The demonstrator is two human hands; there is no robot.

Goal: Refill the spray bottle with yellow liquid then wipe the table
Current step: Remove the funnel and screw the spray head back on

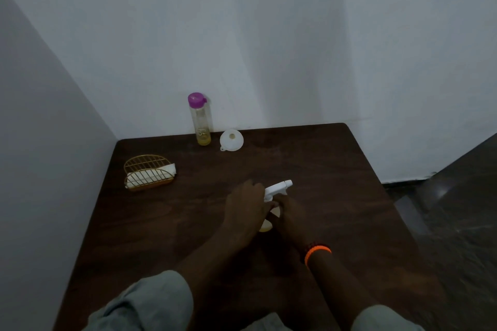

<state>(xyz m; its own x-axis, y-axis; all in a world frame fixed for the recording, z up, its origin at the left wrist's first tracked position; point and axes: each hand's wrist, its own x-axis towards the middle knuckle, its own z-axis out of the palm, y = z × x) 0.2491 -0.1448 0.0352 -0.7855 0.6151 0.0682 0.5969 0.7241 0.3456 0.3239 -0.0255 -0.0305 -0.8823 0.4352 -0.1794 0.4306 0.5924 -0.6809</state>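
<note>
A spray bottle with a white trigger head (278, 187) stands mid-table, its clear body mostly hidden by my hands; a little yellow liquid shows at its base. My left hand (246, 205) wraps the head and neck from the left. My right hand (289, 213), with an orange wristband, grips the bottle body from the right. At the table's far edge stands a tall clear bottle with a purple cap (200, 119), holding a shallow layer of yellow liquid. A white funnel (231, 139) lies beside it, mouth up.
A gold wire holder (147, 172) with a folded white cloth (150, 176) sits at the left side of the dark wooden table (336, 196). White walls close in behind and on the left. The floor drops away on the right.
</note>
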